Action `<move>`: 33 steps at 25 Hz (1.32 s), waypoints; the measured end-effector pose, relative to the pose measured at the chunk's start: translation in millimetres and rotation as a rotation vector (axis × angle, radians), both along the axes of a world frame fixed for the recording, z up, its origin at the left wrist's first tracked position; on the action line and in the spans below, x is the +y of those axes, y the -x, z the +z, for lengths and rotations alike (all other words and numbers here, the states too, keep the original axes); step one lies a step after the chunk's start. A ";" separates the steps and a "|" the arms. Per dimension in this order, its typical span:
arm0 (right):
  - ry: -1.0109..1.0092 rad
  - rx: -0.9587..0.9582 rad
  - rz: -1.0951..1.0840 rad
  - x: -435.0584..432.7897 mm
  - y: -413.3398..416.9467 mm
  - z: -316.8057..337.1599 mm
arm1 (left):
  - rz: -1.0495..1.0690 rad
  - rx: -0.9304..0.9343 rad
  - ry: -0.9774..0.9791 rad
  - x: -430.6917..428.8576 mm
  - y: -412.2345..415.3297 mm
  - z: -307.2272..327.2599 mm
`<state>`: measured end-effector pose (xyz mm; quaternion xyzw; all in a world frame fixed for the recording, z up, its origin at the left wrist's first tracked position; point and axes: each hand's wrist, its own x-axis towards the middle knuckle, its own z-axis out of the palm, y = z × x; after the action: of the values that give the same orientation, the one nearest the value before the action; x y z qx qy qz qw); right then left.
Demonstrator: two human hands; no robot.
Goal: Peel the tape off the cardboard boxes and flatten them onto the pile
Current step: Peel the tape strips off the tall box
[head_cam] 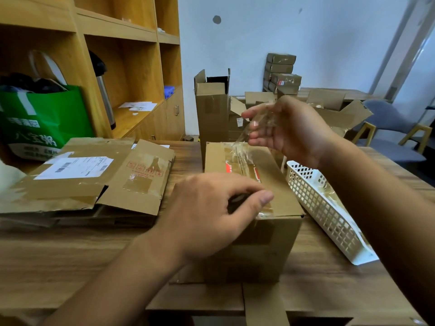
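Observation:
A closed cardboard box point(270, 180) stands on the wooden table point(70, 260) in front of me. My left hand point(211, 212) rests on its near top edge, fingers curled over a small dark object I cannot identify. My right hand point(287, 128) is raised above the far end of the box and pinches a strip of clear tape point(244, 142). The strip still runs down to the box top along the seam. To the left lies the pile of flattened boxes point(89, 180), the top one bearing a white shipping label.
A white perforated plastic basket point(324, 208) lies right of the box, tilted. Open cardboard boxes point(211, 109) stand behind the table, with stacked small boxes point(281, 72) by the wall. Wooden shelving point(122, 55), a green bag point(42, 118) and a grey chair point(388, 123) surround the table.

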<state>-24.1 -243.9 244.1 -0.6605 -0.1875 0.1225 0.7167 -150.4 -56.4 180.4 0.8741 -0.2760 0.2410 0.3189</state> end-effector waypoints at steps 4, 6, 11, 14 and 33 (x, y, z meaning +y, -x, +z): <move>0.004 -0.029 0.170 -19.6 8.6 -5.2 | 0.031 0.116 -0.102 -9.3 -6.9 12.9; 0.161 -0.078 0.158 -25.5 15.4 -2.8 | 0.034 0.211 -0.189 -11.8 -8.1 14.3; 0.984 -0.449 0.026 -16.2 30.0 2.0 | 0.044 0.301 -0.269 -10.1 -8.1 14.9; 1.126 -0.532 0.016 -3.2 34.4 6.8 | 0.067 0.290 -0.275 -10.4 -6.4 14.7; 1.054 -0.711 -0.129 13.7 10.8 -9.5 | 0.022 0.320 -0.358 -7.9 1.9 20.2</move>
<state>-35.0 -230.2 234.6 -0.9346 -0.2882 -0.0716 0.1957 -152.3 -64.3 200.6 0.9467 -0.2508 0.0500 0.1960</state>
